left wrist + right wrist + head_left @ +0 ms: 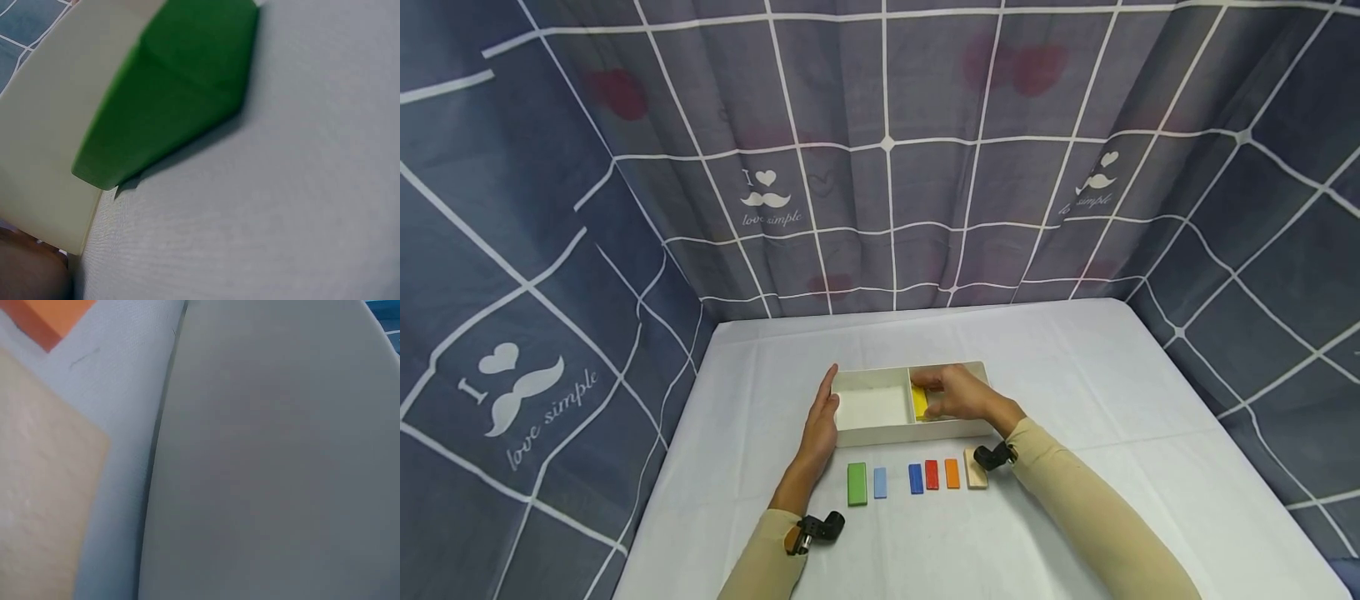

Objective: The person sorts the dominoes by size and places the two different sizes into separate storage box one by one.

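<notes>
Now the right hand [961,393] grips a yellow block [919,402].

Head view softly bright — wrist views dimmer, slightly blurred.

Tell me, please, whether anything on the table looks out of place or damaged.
Nothing visible looks spilled or damaged. One small oddity: in front of the white box, the gap between the light blue block and the dark blue block is plainly wider than the row's other gaps, so the spacing looks uneven.
</notes>
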Tool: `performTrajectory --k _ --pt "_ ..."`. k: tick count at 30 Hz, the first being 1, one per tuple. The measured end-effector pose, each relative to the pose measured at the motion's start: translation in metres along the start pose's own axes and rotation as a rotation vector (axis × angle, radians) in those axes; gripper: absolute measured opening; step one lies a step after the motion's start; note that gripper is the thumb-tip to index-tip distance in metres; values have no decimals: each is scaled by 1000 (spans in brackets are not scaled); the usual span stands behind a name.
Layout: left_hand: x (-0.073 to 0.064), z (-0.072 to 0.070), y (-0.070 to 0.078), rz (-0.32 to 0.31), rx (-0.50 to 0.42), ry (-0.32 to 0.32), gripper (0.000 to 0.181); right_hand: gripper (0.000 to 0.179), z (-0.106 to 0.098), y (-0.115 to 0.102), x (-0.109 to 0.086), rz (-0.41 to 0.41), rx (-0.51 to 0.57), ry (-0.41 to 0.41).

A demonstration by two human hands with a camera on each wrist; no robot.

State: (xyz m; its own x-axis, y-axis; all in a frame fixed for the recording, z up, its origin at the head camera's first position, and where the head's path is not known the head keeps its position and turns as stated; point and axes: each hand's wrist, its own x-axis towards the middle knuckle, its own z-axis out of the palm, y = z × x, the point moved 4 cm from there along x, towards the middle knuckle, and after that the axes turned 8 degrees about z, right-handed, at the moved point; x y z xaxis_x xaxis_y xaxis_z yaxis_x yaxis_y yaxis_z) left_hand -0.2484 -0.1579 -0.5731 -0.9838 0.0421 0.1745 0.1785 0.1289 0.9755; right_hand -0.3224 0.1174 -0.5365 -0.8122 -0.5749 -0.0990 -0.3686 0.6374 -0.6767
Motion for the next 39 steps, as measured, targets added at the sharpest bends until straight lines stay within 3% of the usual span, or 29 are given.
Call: performTrajectory --k 11,22,27,39 --pt "-1 3 4 7 6 5 58 72 -6 -3 -8 3 -25 20" --pt "-2 4 5 8 -2 5 58 60 -31 -7 -33 -14 -18 96" --pt "-1 3 4 -24 -2 -2 59 60 -42 -6 -48 -16 -10 139" --pt "-2 2 4 -4 -25 -3 57 63 -60 1 -87 20 28 216"
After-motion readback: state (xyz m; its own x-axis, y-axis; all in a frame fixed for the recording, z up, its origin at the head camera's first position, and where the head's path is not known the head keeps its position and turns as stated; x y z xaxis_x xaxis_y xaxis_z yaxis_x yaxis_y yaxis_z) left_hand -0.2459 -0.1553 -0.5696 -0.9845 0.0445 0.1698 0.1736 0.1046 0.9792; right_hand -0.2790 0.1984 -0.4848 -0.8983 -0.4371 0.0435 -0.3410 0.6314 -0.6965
